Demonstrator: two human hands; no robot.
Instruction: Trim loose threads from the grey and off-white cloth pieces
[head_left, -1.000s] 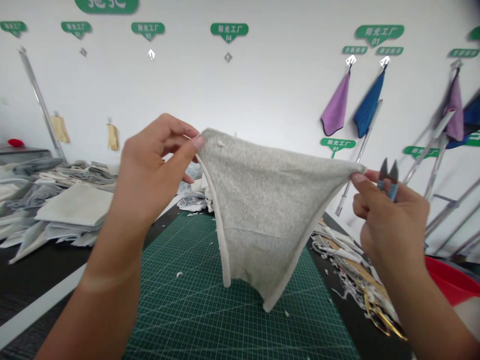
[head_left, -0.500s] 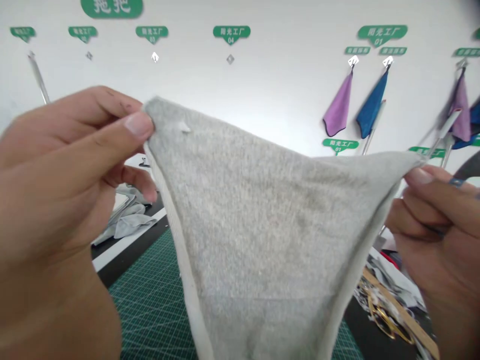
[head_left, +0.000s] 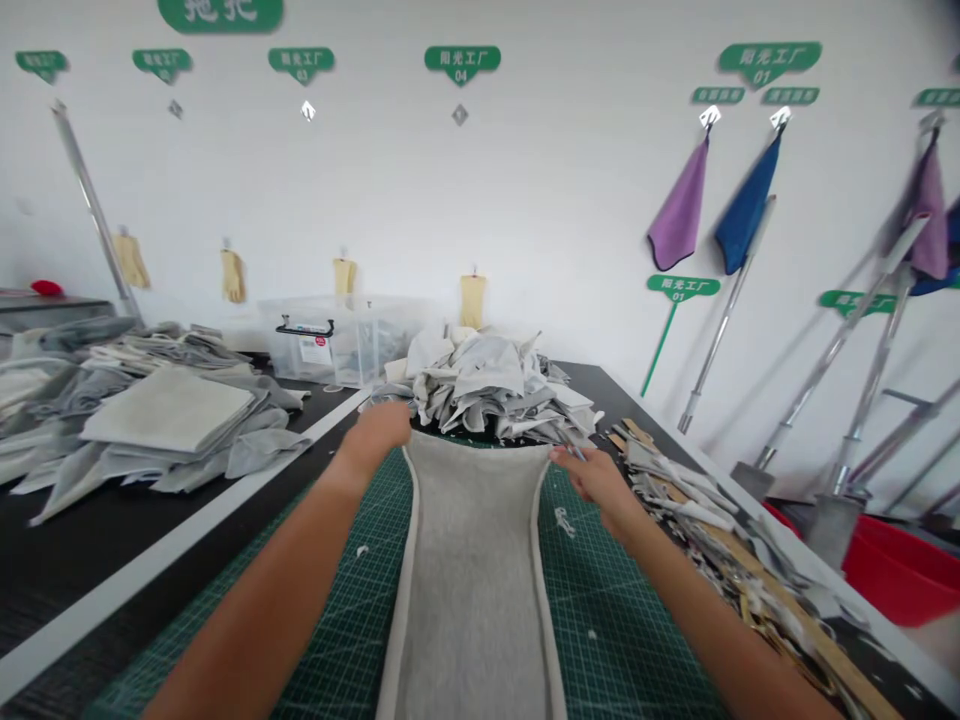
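A long strip of grey fabric (head_left: 474, 560) with paler rolled side edges stretches from the bottom of the head view toward the far side of the table. My left hand (head_left: 382, 430), blurred, pinches its far left corner. At the far right corner, my right hand (head_left: 592, 475) grips the cloth between thumb and fingers, and a ring shows on one finger. The strip sags slightly between both hands, above a green cutting mat (head_left: 607, 610) with a grid. Small white scraps (head_left: 564, 521) lie on the mat.
Beyond the mat is a heap of grey cloth pieces (head_left: 487, 380), with a clear plastic box (head_left: 322, 345) behind it. Folded grey cloths (head_left: 172, 410) pile up at left. At right lie offcuts and a wooden ruler (head_left: 810, 635); a red bucket (head_left: 904, 565) stands past the edge.
Both hands have moved away from the camera and down toward the mat, still holding the fabric's corners. The cloth now extends lengthwise over the mat, and more of the table shows.
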